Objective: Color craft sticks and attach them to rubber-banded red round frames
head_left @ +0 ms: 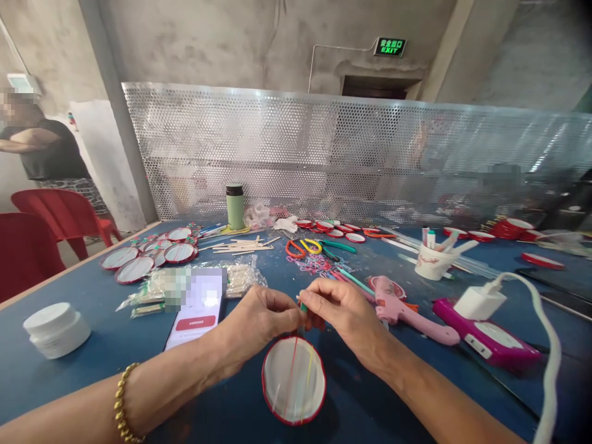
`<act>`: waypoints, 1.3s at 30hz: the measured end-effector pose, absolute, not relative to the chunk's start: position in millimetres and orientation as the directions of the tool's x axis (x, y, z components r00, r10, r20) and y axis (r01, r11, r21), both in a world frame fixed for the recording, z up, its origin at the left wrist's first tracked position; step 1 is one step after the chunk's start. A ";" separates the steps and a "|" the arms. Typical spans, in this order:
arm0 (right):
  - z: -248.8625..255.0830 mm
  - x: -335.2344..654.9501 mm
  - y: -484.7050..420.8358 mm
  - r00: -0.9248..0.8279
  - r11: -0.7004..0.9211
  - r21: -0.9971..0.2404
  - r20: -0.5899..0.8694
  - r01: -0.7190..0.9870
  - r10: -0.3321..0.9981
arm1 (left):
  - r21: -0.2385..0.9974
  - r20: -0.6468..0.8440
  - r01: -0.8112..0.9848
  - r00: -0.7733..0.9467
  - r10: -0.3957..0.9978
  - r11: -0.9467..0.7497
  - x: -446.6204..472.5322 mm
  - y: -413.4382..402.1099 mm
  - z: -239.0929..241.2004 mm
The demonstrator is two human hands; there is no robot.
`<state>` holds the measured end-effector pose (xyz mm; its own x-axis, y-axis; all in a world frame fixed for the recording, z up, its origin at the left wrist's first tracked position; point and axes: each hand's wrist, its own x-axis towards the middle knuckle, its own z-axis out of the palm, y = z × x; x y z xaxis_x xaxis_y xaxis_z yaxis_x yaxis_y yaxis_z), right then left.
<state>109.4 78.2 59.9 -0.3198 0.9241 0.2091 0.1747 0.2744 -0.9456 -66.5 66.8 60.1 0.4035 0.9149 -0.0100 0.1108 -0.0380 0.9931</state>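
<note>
My left hand [271, 314] and my right hand [340, 311] meet at the middle of the table, fingertips pinched closed around a small green piece [303, 306]. Just below them is a round, red-rimmed white lid [300, 398], tilted toward me, with a red and a yellow rubber band stretched across it. The green piece sits at the lid's upper edge; my fingers hide how the two join. A white tip shows by my right thumb.
A phone [197, 314] and bagged wooden sticks [240, 279] lie left, near banded lids [134, 269] and a white jar [57, 330]. Scissors [311, 246] and loose rubber bands [317, 264] lie ahead. A pink glue gun [416, 317], purple power strip [490, 336] and cup [432, 262] stand right.
</note>
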 end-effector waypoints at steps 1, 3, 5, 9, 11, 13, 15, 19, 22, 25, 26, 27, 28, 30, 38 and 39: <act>60.2 109.6 78.0 -0.322 0.269 -0.948 0.205 0.167 0.924 | 0.993 -0.015 0.114 0.405 0.914 -0.034 -66.1 67.0 59.0; 60.8 109.4 78.0 -0.323 0.262 -0.953 0.203 0.152 0.924 | 0.993 -0.022 0.115 0.411 0.911 -0.028 -65.4 67.2 57.5; 61.3 108.6 78.1 -0.319 0.260 -0.955 0.205 0.141 0.925 | 0.993 -0.019 0.111 0.417 0.909 -0.030 -64.7 67.0 57.2; 60.7 107.6 78.4 -0.318 0.241 -0.962 0.190 0.129 0.929 | 0.996 -0.012 0.084 0.431 0.902 -0.027 -64.0 66.4 60.2; 59.5 108.3 78.5 -0.324 0.233 -0.963 0.180 0.133 0.929 | 0.997 -0.020 0.073 0.436 0.900 -0.013 -64.0 66.5 61.9; 58.3 109.7 78.7 -0.331 0.239 -0.959 0.178 0.151 0.926 | 0.998 -0.019 0.060 0.439 0.898 -0.009 -64.3 66.8 62.5; 58.3 111.4 78.9 -0.346 0.265 -0.945 0.187 0.193 0.919 | 0.999 -0.005 0.043 0.445 0.896 -0.016 -64.7 66.9 61.9; 62.6 114.6 79.5 -0.343 0.336 -0.902 0.236 0.270 0.909 | 0.999 0.051 -0.011 0.445 0.894 -0.051 -64.7 67.8 59.3; 64.2 116.9 81.8 -0.334 0.334 -0.916 0.250 0.224 0.909 | 0.998 0.056 -0.023 0.387 0.920 -0.051 -64.0 71.2 60.2; 60.1 118.6 85.8 -0.354 0.320 -0.921 0.229 0.223 0.907 | 0.999 0.049 -0.026 0.306 0.951 -0.043 -65.0 75.3 64.6; 57.8 119.0 87.0 -0.366 0.310 -0.923 0.215 0.227 0.906 | 0.998 0.056 -0.031 0.285 0.957 -0.049 -66.3 76.6 66.7; 55.5 119.2 87.8 -0.382 0.299 -0.927 0.197 0.229 0.903 | 0.997 0.071 -0.042 0.265 0.962 -0.063 -68.1 78.0 68.8; 53.5 119.4 88.0 -0.401 0.285 -0.930 0.177 0.230 0.899 | 0.995 0.090 -0.055 0.245 0.965 -0.079 -70.6 79.4 70.9; 51.0 119.0 86.6 -0.439 0.256 -0.939 0.134 0.231 0.888 | 0.990 0.129 -0.077 0.214 0.968 -0.115 -76.3 82.7 74.6; 57.4 113.6 70.7 -0.557 0.164 -0.973 0.045 0.165 0.830 | 0.996 0.083 -0.048 0.209 0.974 -0.075 -82.8 89.2 71.1; 58.1 113.4 69.8 -0.564 0.148 -0.977 0.037 0.153 0.825 | 0.996 0.082 -0.047 0.220 0.972 -0.074 -81.6 89.2 70.0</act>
